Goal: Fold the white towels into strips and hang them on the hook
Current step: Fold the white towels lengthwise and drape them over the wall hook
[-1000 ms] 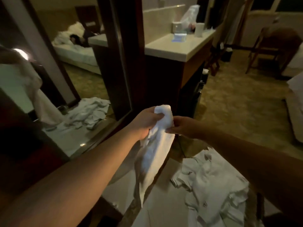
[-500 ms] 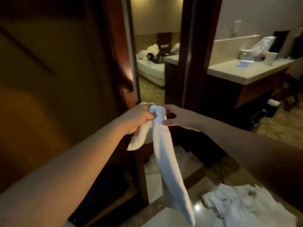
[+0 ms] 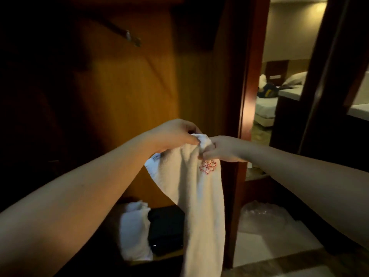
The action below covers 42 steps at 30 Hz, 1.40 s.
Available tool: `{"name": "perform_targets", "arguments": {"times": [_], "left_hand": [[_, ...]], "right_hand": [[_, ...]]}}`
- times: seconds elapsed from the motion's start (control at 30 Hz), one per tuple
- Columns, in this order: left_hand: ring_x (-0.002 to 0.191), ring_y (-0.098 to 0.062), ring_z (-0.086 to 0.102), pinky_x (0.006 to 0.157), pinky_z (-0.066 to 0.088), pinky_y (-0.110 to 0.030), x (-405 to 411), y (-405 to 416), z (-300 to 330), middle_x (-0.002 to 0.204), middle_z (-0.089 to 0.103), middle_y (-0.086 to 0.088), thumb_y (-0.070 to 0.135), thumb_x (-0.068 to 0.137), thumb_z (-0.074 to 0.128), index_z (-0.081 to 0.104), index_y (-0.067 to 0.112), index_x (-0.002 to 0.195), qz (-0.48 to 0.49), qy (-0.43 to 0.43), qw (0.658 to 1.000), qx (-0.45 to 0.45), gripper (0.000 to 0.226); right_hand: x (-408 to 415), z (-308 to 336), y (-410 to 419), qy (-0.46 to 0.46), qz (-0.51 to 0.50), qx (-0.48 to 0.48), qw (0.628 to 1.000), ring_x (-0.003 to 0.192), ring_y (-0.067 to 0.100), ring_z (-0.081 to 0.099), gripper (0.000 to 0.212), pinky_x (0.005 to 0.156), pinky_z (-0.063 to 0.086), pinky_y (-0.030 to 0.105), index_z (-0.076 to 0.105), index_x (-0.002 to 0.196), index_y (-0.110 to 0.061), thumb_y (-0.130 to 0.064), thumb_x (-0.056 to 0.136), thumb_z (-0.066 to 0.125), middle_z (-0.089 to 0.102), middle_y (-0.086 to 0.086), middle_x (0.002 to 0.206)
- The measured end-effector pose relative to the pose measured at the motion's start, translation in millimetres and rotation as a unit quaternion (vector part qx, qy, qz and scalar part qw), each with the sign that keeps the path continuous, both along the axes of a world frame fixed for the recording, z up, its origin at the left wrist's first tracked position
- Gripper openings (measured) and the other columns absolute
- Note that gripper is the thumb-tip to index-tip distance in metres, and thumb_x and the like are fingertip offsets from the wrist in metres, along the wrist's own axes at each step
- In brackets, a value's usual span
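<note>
A white towel, folded into a long strip with a small red embroidered flower near its top, hangs down from both my hands in the middle of the view. My left hand pinches its top fold from the left. My right hand grips the same top end from the right, fingers closed on the cloth. High on the orange-brown wooden panel at upper left is a metal hook on a dark rail, well above and left of my hands.
A wardrobe shelf below holds folded white cloth and a dark flat object. A dark wooden door frame stands to the right. Beyond it is a bed. A crumpled clear plastic bag lies on the floor.
My view has swung left and upward from the floor and counter to the wardrobe interior. Both hands kept hold of the towel's top end, and the hook has come into view.
</note>
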<state>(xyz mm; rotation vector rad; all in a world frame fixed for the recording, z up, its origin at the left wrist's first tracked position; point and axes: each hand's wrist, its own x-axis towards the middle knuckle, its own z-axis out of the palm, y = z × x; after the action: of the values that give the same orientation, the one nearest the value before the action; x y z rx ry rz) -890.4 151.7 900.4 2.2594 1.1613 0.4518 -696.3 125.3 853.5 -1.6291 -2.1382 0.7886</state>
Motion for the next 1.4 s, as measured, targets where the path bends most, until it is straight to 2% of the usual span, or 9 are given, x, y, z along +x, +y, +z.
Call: {"name": "perform_targets", "arguments": {"times": [0.17,0.27,0.37,0.47,0.8,0.93,1.07,1.2,1.4], "left_hand": [[0.074,-0.008,0.062,0.059,0.038,-0.023,-83.5,-0.7,10.0,0.081,0.066,0.014,0.038,0.092,0.065,0.057,0.043,0.082,0.017,0.082,0.992,0.091,0.014],[0.081,-0.006,0.063,0.06,0.042,-0.025,-135.7,0.6,20.2,0.089,0.066,0.016,0.038,0.09,0.068,0.058,0.04,0.092,0.014,0.166,0.981,0.1,0.01],[0.09,-0.02,0.065,0.067,0.047,-0.028,-187.6,3.8,26.5,0.099,0.069,0.002,0.035,0.09,0.068,0.065,0.024,0.113,0.05,0.286,0.951,0.109,0.026],[0.074,-0.013,0.056,0.057,0.042,-0.026,-236.7,10.4,28.2,0.084,0.059,0.004,0.041,0.095,0.062,0.061,0.017,0.099,0.093,0.331,0.931,0.123,0.024],[0.074,-0.01,0.059,0.057,0.041,-0.025,-319.9,23.2,42.8,0.086,0.066,0.005,0.046,0.089,0.069,0.066,0.028,0.086,0.236,-0.035,0.954,0.18,0.018],[0.083,-0.023,0.065,0.066,0.045,-0.032,-335.6,24.2,48.7,0.093,0.073,-0.011,0.041,0.084,0.076,0.075,0.03,0.082,0.227,-0.192,0.946,0.131,0.012],[0.093,-0.015,0.071,0.072,0.049,-0.025,-335.2,22.3,52.4,0.088,0.077,0.006,0.03,0.087,0.075,0.08,0.029,0.082,0.188,-0.319,0.927,0.056,0.008],[0.098,-0.023,0.072,0.077,0.056,-0.033,-340.5,18.7,51.4,0.102,0.077,-0.001,0.028,0.095,0.066,0.081,0.024,0.097,0.139,-0.404,0.904,0.006,0.016],[0.098,-0.029,0.072,0.081,0.061,-0.044,-343.2,19.4,46.4,0.111,0.073,-0.011,0.029,0.098,0.062,0.074,0.016,0.109,0.146,-0.48,0.863,-0.06,0.021]], "right_hand": [[-87.6,9.0,0.0,-0.005,0.032,0.047,0.998,0.09,0.019,0.066,0.028,0.078,0.053,0.035,0.065,0.108,-0.028,-0.042,0.084,0.062,0.07,0.001,0.099],[-131.0,15.5,1.3,0.019,0.025,0.107,0.994,0.09,0.016,0.066,0.028,0.078,0.052,0.036,0.065,0.109,-0.026,-0.032,0.082,0.065,0.069,-0.002,0.1],[-164.7,21.6,1.2,0.092,-0.016,0.148,0.985,0.067,0.001,0.059,0.018,0.06,0.045,0.029,0.063,0.085,-0.027,-0.031,0.068,0.06,0.067,-0.009,0.079],[-188.0,27.9,5.0,0.131,-0.046,0.172,0.975,0.062,0.003,0.057,0.021,0.06,0.044,0.03,0.064,0.082,-0.021,-0.029,0.064,0.057,0.065,-0.007,0.074],[-213.6,66.8,7.8,0.132,-0.049,0.187,0.972,0.084,0.03,0.071,0.017,0.069,0.053,0.045,0.055,0.085,-0.023,-0.013,0.08,0.067,0.07,0.013,0.09],[-204.3,82.8,12.8,-0.019,-0.06,0.25,0.966,0.074,0.014,0.059,0.019,0.064,0.041,0.034,0.055,0.084,-0.026,-0.036,0.087,0.07,0.064,-0.003,0.083],[-195.1,86.5,17.1,-0.147,-0.086,0.287,0.943,0.072,0.011,0.053,0.024,0.075,0.029,0.031,0.049,0.079,-0.029,-0.044,0.09,0.064,0.06,-0.008,0.077],[-182.7,81.7,17.8,-0.128,-0.123,0.255,0.95,0.072,0.016,0.056,0.023,0.055,0.033,0.032,0.055,0.08,-0.029,-0.045,0.087,0.07,0.061,-0.005,0.079],[-172.6,72.5,18.0,-0.078,-0.166,0.227,0.957,0.061,0.011,0.055,0.033,0.053,0.034,0.029,0.059,0.074,-0.026,-0.055,0.084,0.069,0.062,-0.007,0.068]]}}
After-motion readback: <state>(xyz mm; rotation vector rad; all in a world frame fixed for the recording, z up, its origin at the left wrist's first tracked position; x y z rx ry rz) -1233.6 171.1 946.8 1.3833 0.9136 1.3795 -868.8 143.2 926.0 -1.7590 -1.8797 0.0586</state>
